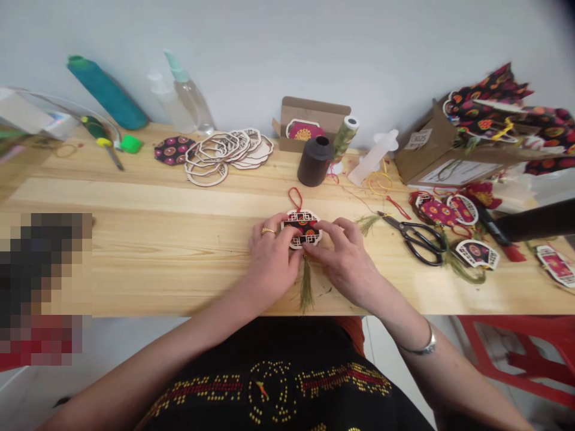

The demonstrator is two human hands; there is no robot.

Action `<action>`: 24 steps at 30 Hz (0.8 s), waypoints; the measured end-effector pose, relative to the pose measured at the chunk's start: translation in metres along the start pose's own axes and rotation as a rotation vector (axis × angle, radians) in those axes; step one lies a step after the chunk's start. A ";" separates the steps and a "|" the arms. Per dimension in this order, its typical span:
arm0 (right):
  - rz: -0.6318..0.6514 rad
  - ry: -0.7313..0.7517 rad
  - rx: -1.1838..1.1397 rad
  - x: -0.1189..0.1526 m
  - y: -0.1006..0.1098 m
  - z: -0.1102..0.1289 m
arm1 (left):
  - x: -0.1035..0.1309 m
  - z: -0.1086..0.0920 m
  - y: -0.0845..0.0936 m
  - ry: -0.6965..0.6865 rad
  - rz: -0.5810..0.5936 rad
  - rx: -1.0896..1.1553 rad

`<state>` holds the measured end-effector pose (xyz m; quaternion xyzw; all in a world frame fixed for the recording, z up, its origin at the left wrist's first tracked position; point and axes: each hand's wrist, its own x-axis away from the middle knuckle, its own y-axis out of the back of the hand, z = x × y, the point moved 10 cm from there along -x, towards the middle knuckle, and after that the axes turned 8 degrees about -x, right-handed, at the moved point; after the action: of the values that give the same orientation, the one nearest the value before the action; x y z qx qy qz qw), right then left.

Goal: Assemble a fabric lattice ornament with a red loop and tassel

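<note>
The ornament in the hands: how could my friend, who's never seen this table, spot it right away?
On the wooden table, find the left hand and right hand. Between them is the ornament, with a red loop above and green tassel below. Unlike the other ornaments to the right, this one has fingers on it.

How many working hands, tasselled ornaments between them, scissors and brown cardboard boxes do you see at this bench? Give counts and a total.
Hands: 2 (left hand, right hand)
Tasselled ornament between them: 1
Scissors: 1
Brown cardboard boxes: 2 (small box, larger box)
Total: 6
</note>
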<state>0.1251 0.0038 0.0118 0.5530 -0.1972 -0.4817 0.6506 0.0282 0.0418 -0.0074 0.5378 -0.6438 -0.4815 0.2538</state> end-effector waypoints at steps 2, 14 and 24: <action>0.005 0.005 -0.003 -0.001 0.000 0.001 | 0.000 0.001 0.000 0.005 0.005 -0.001; 0.031 0.024 0.097 0.003 -0.001 0.000 | 0.000 0.001 0.000 -0.002 0.001 -0.008; 0.048 0.027 0.131 0.004 0.000 0.000 | 0.000 0.002 -0.001 -0.012 -0.001 -0.008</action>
<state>0.1273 0.0004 0.0107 0.5960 -0.2326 -0.4446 0.6269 0.0271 0.0420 -0.0087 0.5341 -0.6430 -0.4877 0.2518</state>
